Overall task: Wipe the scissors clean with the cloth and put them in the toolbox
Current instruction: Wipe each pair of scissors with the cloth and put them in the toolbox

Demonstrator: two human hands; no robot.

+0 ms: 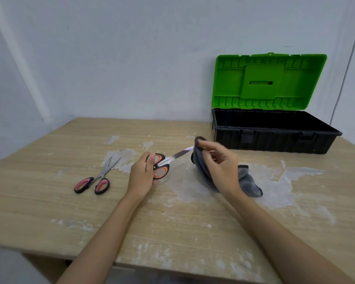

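My left hand (141,177) grips the black-and-orange handles of a pair of scissors (173,157), blades pointing up and to the right. My right hand (219,167) pinches a grey cloth (248,181) around the blade tip; the rest of the cloth trails down onto the table. A second pair of scissors (96,179), with pink-and-black handles, lies flat on the table to the left of my left hand. The toolbox (275,138) stands at the back right, black tray open, green lid (270,82) raised against the wall.
The wooden table (172,222) carries white dried smears around the middle and right. Its front edge runs close to me, and a pale wall stands behind it.
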